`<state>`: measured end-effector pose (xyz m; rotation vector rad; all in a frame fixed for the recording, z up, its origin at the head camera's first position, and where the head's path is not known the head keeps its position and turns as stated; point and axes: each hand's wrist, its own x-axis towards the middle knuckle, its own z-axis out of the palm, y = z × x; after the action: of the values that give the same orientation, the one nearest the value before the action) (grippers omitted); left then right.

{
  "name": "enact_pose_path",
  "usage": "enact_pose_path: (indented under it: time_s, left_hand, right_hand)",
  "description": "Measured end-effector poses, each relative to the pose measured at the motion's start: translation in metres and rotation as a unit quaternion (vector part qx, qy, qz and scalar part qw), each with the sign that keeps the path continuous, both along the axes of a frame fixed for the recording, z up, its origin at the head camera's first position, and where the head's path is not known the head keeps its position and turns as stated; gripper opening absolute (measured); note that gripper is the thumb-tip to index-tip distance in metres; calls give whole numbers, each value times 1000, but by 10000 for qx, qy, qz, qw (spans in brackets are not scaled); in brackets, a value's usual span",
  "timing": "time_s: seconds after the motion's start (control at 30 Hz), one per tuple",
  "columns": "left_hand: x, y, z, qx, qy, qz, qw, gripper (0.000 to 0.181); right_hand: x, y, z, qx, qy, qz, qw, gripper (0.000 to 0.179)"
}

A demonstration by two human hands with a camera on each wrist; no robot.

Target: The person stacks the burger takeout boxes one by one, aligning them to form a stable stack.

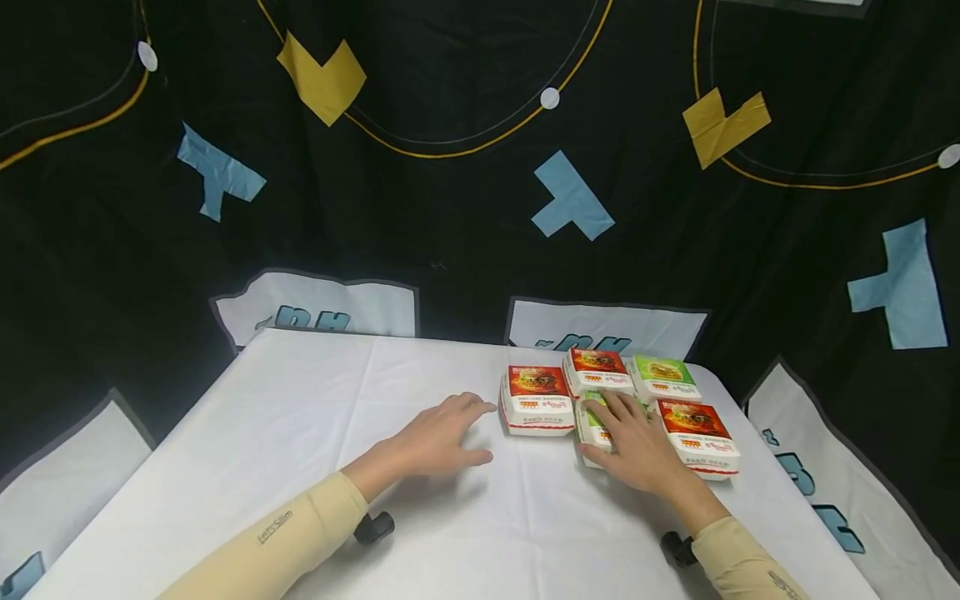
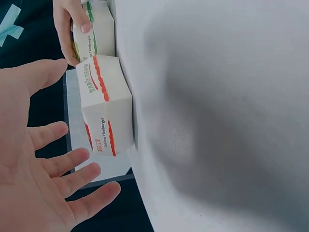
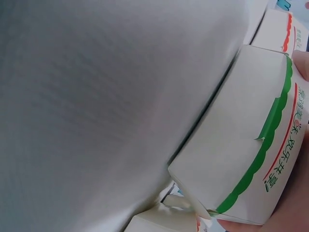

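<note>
My right hand (image 1: 637, 446) grips a white hamburger box with green trim (image 3: 231, 130), its fingers spread across the lid and the thumb at its near left side. Much of that lid is hidden under the hand. To the left, my left hand (image 1: 442, 437) hovers over the white table with fingers apart and holds nothing. Its fingertips point at the left side of a red-topped hamburger box (image 1: 536, 404), and the left wrist view has the open palm beside that red-trimmed box.
Another red-topped box (image 1: 600, 371) and a green-topped box (image 1: 663, 379) stand behind the gripped one. A third red-topped box (image 1: 697, 437) sits close on its right. The white cloth-covered table (image 1: 300, 417) ends at a black curtain (image 1: 450, 250) behind.
</note>
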<state>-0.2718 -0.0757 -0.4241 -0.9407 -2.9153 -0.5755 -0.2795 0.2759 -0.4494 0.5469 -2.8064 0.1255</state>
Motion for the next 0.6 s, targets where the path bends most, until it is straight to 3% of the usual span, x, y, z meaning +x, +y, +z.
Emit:
enact_pose_path:
  time_s: [0.2,0.6]
  left_hand:
    - [-13,9,2,-82,-81,146,9998,71]
    - [-34,30,5,240,-352,305,9986,79]
  right_hand:
    - [-2,0,0,89,-114,-31,9999,76]
    - [-2,0,0,122,-203,-33,9997,76]
